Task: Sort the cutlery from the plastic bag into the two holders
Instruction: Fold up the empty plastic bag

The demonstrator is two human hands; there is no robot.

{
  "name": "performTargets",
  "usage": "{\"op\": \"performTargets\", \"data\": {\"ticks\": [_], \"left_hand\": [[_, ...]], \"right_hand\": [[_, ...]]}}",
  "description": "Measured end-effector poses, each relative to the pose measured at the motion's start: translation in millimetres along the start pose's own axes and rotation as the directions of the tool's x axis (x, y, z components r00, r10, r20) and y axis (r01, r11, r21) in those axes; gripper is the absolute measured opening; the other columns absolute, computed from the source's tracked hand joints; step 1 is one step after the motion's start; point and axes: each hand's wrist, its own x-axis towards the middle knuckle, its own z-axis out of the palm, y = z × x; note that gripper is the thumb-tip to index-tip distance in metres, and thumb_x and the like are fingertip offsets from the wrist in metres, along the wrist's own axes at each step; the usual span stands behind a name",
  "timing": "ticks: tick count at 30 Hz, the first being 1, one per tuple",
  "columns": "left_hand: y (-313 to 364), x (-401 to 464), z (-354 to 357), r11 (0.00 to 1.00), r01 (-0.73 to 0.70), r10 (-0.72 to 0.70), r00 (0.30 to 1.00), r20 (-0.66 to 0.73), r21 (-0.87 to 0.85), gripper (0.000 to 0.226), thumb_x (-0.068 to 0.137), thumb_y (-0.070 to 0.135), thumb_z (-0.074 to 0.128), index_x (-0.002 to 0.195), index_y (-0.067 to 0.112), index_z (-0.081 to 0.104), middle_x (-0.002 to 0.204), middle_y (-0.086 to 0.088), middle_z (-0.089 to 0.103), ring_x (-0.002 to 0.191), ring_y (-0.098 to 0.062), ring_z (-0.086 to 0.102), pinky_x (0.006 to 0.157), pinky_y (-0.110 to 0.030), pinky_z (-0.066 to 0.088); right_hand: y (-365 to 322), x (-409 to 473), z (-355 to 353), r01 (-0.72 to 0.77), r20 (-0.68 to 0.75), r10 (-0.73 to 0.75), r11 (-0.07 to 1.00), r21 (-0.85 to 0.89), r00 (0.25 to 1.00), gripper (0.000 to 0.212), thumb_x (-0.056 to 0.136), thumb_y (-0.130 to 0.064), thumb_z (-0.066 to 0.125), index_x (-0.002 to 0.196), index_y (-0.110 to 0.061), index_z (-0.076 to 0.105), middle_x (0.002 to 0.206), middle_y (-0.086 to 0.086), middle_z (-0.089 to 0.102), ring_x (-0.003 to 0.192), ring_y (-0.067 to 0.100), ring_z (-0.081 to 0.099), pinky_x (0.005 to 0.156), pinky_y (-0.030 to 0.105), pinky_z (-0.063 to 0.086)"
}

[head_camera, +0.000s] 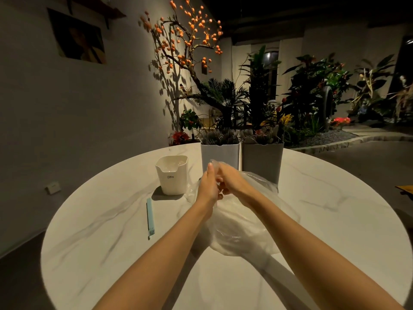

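A clear plastic bag (241, 229) lies crumpled in the middle of the round white table (107, 253). My left hand (209, 184) and my right hand (232, 181) meet above it and both grip the bag's gathered top. Behind them stand two tall holders side by side: a white holder (220, 155) on the left and a grey holder (262, 162) on the right, each packed with upright cutlery. What is inside the bag is hidden by its folds.
A small white cup (172, 175) marked with letters stands left of the holders. A light blue bag clip (150, 217) lies on the table at the left. Plants and a branch with orange fruit fill the room behind the table.
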Motion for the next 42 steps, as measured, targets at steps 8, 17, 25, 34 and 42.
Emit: {"op": "performTargets", "data": {"ticks": [8, 17, 25, 34, 42], "left_hand": [[24.7, 18.5, -32.2, 0.992, -0.122, 0.126, 0.984, -0.126, 0.036, 0.032, 0.098, 0.052, 0.038, 0.101, 0.023, 0.051, 0.089, 0.008, 0.056, 0.084, -0.009, 0.055, 0.071, -0.028, 0.047], [33.8, 42.0, -58.7, 0.996, 0.012, -0.034, 0.965, -0.259, -0.086, 0.046, 0.103, 0.042, 0.035, 0.134, 0.012, 0.050, 0.116, -0.005, 0.056, 0.101, -0.018, 0.052, 0.084, -0.034, 0.048], [46.3, 68.5, -76.8, 0.999, -0.014, 0.027, 0.949, -0.315, 0.043, 0.045, 0.104, 0.039, 0.030, 0.126, 0.009, 0.056, 0.116, -0.011, 0.062, 0.106, -0.024, 0.059, 0.097, -0.040, 0.048], [52.8, 96.3, -99.6, 1.000, -0.004, -0.002, 0.953, -0.302, -0.018, 0.038, 0.103, 0.038, 0.037, 0.115, 0.012, 0.062, 0.114, -0.012, 0.064, 0.106, -0.028, 0.061, 0.096, -0.048, 0.050], [56.8, 116.2, -114.5, 0.990, -0.095, 0.057, 0.947, -0.315, -0.107, 0.034, 0.105, 0.033, 0.031, 0.112, 0.010, 0.057, 0.102, -0.006, 0.069, 0.093, -0.024, 0.066, 0.084, -0.041, 0.054]], "right_hand": [[-25.9, 23.7, 26.7, 0.022, -0.007, -0.021, 0.985, 0.169, 1.000, 0.035, 0.103, -0.024, 0.037, 0.080, -0.011, 0.059, 0.067, -0.002, 0.053, 0.062, 0.008, 0.047, 0.055, 0.019, 0.041], [-29.4, 53.2, 48.0, 0.052, 0.088, -0.066, 0.986, 0.157, 0.994, 0.029, 0.103, -0.017, 0.041, 0.126, -0.016, 0.060, 0.098, 0.003, 0.064, 0.076, 0.007, 0.056, 0.057, 0.013, 0.044], [-39.6, 86.3, 51.3, 0.102, 0.151, -0.136, 0.972, 0.210, 0.979, 0.037, 0.102, -0.006, 0.041, 0.132, -0.024, 0.053, 0.104, -0.004, 0.063, 0.093, 0.004, 0.060, 0.070, 0.012, 0.050], [-35.1, 126.5, 60.3, 0.074, 0.091, -0.105, 0.954, 0.291, 0.990, 0.036, 0.095, -0.004, 0.055, 0.130, -0.011, 0.058, 0.103, 0.011, 0.069, 0.085, 0.014, 0.066, 0.066, 0.018, 0.052], [-18.0, 147.0, 70.2, 0.005, 0.033, -0.013, 0.967, 0.253, 0.999, 0.029, 0.092, -0.014, 0.063, 0.116, 0.001, 0.063, 0.083, 0.007, 0.065, 0.066, 0.012, 0.061, 0.056, 0.018, 0.052]]}}
